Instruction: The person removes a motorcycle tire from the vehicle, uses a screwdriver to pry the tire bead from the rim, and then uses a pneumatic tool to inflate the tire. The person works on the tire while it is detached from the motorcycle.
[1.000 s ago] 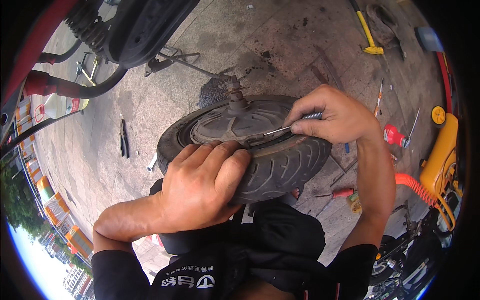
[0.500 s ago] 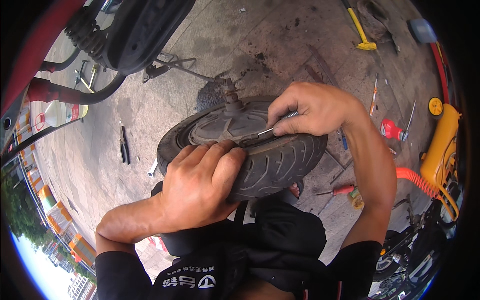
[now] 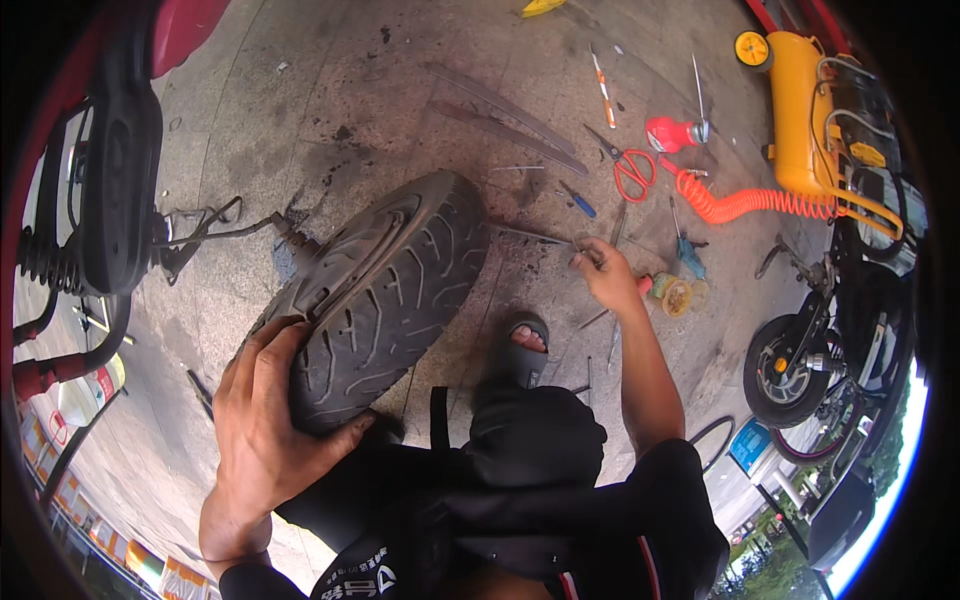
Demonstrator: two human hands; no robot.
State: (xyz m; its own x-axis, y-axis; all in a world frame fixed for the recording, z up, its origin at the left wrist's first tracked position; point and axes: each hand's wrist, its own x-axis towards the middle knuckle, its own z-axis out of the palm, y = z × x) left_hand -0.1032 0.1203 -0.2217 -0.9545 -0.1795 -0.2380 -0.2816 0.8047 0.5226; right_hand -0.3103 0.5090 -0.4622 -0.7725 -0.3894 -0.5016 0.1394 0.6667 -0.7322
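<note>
My left hand (image 3: pixel 263 410) grips the black treaded tyre (image 3: pixel 395 330) of a hub wheel, its fingers over the upper rim and thumb against the tread. The wheel leans toward the left, its axle (image 3: pixel 298 240) pointing out. To the right of the wheel, my right hand (image 3: pixel 605 270) has its fingers closed on a long thin metal bar (image 3: pixel 530 234) just above the floor. A blue-handled screwdriver (image 3: pixel 583 204), red-handled scissors (image 3: pixel 632 175) and a teal-handled tool (image 3: pixel 690 258) lie around that hand. Small open tubs (image 3: pixel 676 298) are just to its right.
A yellow air compressor (image 3: pixel 800 115) with an orange coiled hose (image 3: pixel 740 203) stands at the right. Scooters (image 3: pixel 118 200) flank me on both sides. A red bottle (image 3: pixel 670 135) and flat metal strips (image 3: pixel 500 130) lie on the paved floor (image 3: pixel 260 120); my sandalled foot (image 3: pixel 525 350) is below.
My right hand has left the rim and moved down-right to the floor, now on a longer bar; the short tool is gone from its fingers. The wheel is tilted more steeply. The view has turned right.
</note>
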